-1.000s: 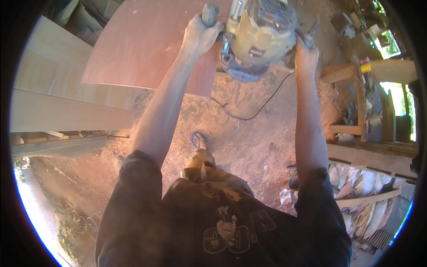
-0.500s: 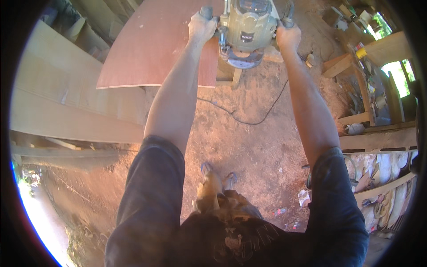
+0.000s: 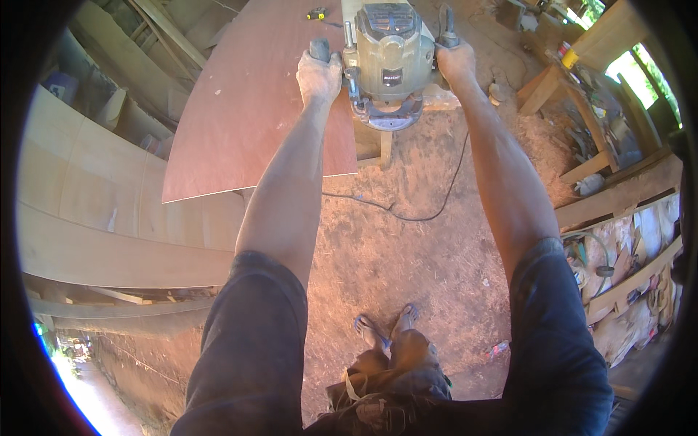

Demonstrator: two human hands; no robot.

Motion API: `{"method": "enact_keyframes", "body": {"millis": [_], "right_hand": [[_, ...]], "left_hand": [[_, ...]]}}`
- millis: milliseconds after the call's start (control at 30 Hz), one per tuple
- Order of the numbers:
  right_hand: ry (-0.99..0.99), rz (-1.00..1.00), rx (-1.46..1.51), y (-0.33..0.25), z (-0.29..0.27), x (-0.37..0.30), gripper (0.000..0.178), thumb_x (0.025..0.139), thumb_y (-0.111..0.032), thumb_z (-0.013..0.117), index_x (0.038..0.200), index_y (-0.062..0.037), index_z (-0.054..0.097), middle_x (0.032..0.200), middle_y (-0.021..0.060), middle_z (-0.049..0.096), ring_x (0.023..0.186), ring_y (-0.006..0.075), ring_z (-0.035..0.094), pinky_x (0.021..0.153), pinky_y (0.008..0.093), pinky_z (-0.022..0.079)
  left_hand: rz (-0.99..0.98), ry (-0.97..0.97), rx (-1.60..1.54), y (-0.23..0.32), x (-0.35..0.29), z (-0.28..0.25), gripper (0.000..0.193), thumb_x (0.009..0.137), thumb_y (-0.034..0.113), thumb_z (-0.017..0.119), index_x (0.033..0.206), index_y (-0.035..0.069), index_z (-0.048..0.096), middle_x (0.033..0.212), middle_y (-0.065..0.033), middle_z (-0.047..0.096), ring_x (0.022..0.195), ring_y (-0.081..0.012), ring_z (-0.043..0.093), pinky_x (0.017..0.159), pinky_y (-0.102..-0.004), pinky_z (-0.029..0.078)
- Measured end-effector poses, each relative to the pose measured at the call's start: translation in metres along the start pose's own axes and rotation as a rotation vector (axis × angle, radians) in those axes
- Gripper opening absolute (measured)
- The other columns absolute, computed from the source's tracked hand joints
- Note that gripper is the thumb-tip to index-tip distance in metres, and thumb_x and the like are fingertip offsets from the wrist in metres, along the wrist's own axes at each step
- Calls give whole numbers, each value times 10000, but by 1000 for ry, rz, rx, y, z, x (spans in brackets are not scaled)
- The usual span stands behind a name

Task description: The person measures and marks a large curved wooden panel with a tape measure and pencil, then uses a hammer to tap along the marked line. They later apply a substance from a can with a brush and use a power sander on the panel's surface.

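Note:
A large grey plunge router point(image 3: 389, 62) is held out in front of me at arm's length, at the far end of the view. My left hand point(image 3: 318, 78) is wrapped round its dark left handle. The right handle is gripped by my right hand point(image 3: 456, 62). Beneath and left of the router lies a broad reddish-brown plywood sheet point(image 3: 247, 109), its front edge running under my left forearm. The router's rounded base overhangs the front of a wooden support, and the bit is hidden from view.
A black cord point(image 3: 422, 218) loops over the dusty floor. Pale boards point(image 3: 109, 189) are stacked at the left. A small yellow-and-black object point(image 3: 315, 14) lies on the sheet. Wooden frames point(image 3: 542, 91) and scraps crowd the right, above sacks point(image 3: 625, 320).
My view has tilted and shifted, bringing my sandalled feet and the sheet's far part into sight. Both hands keep their hold on the router, which sits slightly lower and further left in view.

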State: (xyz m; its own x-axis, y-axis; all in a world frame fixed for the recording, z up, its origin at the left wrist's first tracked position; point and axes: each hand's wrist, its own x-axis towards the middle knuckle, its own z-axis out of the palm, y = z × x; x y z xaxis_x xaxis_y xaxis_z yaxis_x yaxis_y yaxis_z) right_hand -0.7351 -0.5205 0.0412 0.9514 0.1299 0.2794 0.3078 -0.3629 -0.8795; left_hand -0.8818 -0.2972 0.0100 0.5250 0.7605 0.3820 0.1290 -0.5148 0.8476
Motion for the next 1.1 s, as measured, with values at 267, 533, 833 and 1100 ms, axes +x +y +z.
{"method": "enact_keyframes", "body": {"millis": [267,533,833,1100], "right_hand": [[85,7,-152,-8,0,-4,357,821,-326,729,1046,-51,763,1006,234,753,1002,388,720,853,458,537],[127,-10,-155,0,7,-4,359,830,-322,741,1064,-50,739,1043,233,745,1002,394,713,873,464,534],[70,-6,-228,-2,7,-2,446,820,-328,796,1121,-9,715,1079,268,729,1076,406,699,934,460,541],[126,-15,-105,1,18,0,458,814,-317,827,1104,14,699,1081,262,726,1057,427,690,908,487,539]], "left_hand": [[24,0,8,-6,8,7,451,835,296,724,1107,-53,637,1102,-288,709,1086,-439,680,952,-484,526],[-1,1,-7,-3,4,6,434,852,299,714,1116,-37,633,1094,-277,712,1080,-440,681,942,-497,525],[227,1,-60,-38,20,20,301,874,235,699,1117,64,660,1093,-196,697,1017,-374,684,880,-470,534],[198,78,-129,-29,17,19,344,843,223,748,1079,-13,666,979,-173,727,959,-293,713,883,-418,528]]}}
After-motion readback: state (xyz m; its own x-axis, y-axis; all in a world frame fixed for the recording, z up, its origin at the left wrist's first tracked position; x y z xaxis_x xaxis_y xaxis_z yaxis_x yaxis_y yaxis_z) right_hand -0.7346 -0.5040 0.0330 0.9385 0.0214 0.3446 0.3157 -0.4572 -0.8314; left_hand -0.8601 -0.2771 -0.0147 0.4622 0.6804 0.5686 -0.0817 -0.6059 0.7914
